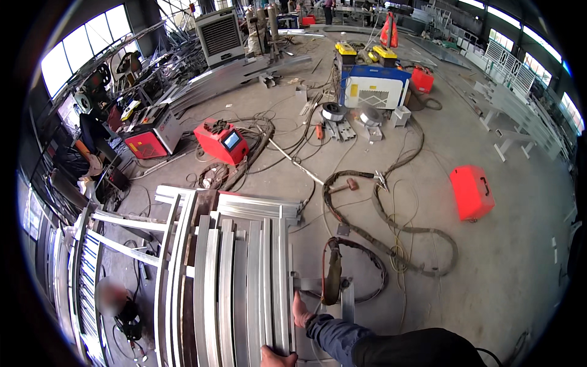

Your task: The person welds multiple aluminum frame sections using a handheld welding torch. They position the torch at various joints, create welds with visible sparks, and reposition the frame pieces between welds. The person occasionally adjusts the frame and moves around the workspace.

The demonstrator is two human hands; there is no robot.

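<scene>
A row of long silvery metal tubes (252,287) lies side by side in front of me, running away from my body. My left hand (278,357), at the bottom edge, is closed over the near part of the rightmost tubes. A little farther along, my right hand (301,311) reaches in from the right in a dark blue sleeve and grips the outer side of the rightmost metal tube (283,287). Its fingertips are partly hidden by the metal. Just beyond the right hand, a flat metal bracket (310,284) sticks out to the right beside a thick dark hose (332,275).
Hoses and cables loop across the floor, with a hammer (344,186) among them. Red machines (221,142) stand at far left, and a red case (471,192) at right. A blue-and-white machine (374,87) is farther back. Left of the tubes is a metal frame (122,248).
</scene>
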